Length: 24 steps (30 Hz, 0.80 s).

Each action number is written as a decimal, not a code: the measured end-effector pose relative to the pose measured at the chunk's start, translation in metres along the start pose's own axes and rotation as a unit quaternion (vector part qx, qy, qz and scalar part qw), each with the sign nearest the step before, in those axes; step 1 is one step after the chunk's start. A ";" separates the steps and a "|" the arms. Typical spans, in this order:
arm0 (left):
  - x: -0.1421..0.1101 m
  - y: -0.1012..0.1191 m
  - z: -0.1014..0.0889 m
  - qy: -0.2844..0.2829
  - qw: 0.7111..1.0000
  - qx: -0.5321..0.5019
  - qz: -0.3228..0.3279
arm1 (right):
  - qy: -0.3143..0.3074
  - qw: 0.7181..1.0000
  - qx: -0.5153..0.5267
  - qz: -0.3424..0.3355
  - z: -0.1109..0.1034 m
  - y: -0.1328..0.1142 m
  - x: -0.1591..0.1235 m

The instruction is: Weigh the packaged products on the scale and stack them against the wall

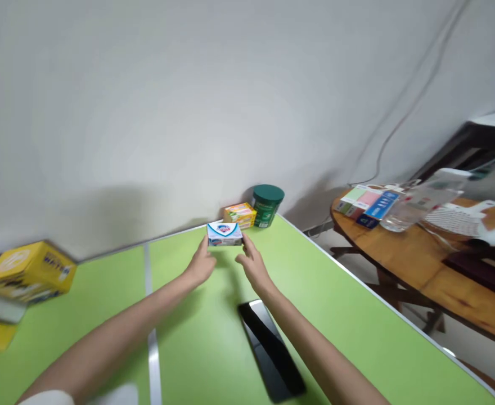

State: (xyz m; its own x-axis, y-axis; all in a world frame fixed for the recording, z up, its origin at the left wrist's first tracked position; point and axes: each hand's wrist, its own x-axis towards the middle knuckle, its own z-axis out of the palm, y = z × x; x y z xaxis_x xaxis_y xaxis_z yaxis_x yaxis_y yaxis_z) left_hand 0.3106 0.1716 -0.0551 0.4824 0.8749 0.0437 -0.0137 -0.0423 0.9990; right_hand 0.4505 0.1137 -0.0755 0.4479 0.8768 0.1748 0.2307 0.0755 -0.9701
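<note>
A small white and blue soap box (224, 233) sits on the green table (323, 315) near its far edge. My left hand (201, 264) grips the box's left end with the fingers closed against it. My right hand (252, 264) meets the box's right end, fingers pressed to it. Both arms reach forward from the bottom of the view.
A yellow-orange box (240, 215) and a dark green jar (266, 206) stand behind the soap box by the wall. A black phone (270, 350) lies under my right forearm. Yellow boxes (27, 273) sit at the far left. A round wooden table (433, 253) with clutter stands to the right.
</note>
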 end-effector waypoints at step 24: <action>-0.420 -0.033 -0.126 0.231 0.930 0.273 -0.085 | -0.264 0.959 -0.055 0.087 0.133 -0.041 -0.350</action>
State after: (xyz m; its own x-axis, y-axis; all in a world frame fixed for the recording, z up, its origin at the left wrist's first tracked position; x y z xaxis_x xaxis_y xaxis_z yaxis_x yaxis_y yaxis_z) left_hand -0.0017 -0.1338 -0.1056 0.0063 0.9999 0.0107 0.5365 -0.0124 0.8438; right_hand 0.1693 -0.1333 -0.1195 -0.0062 0.9920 -0.1260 0.2957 -0.1186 -0.9479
